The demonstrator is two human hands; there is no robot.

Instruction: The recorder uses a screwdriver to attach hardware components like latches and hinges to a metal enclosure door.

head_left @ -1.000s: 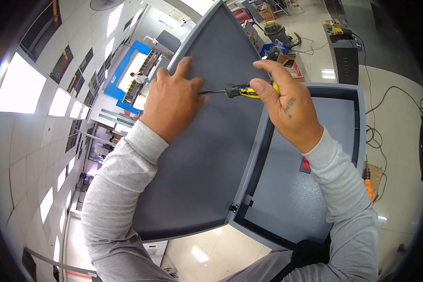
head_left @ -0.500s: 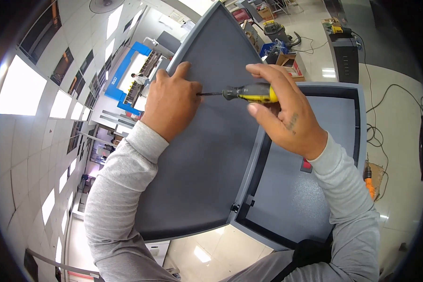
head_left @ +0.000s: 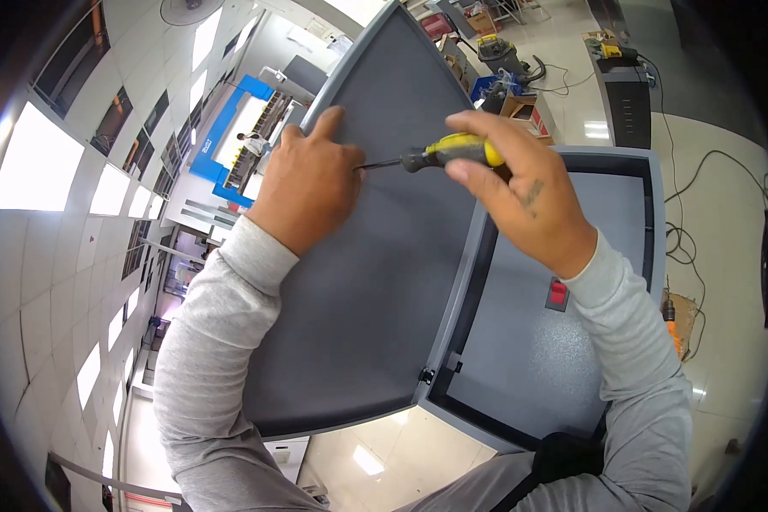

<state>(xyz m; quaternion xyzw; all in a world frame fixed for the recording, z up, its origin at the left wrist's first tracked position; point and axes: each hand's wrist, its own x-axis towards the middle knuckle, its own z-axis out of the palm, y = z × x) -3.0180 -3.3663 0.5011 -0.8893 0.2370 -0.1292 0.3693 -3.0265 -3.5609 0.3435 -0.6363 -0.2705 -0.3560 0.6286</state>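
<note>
My right hand (head_left: 539, 192) is wrapped loosely round the yellow and black handle of a screwdriver (head_left: 452, 152). The dark shaft points left, and its tip ends at the fingers of my left hand (head_left: 305, 188). That hand rests at the far left edge of a grey metal cabinet door (head_left: 358, 290), one finger stretched up along the edge and the others curled around the tip. What those curled fingers pinch is hidden. The door stands swung open from a grey metal cabinet (head_left: 606, 160), joined by a black hinge (head_left: 427, 375) near me.
Inside the cabinet, a red switch (head_left: 558, 293) sits on the back panel. An orange-and-black power tool (head_left: 670, 324) and cables lie on the floor to the right. Farther off are a vacuum cleaner (head_left: 497, 53), boxes and a blue machine (head_left: 209, 154) with a person beside it.
The screwdriver handle has turned, with its yellow side now facing up. My right hand has rolled round it, thumb shifting up; my left hand has barely moved.
</note>
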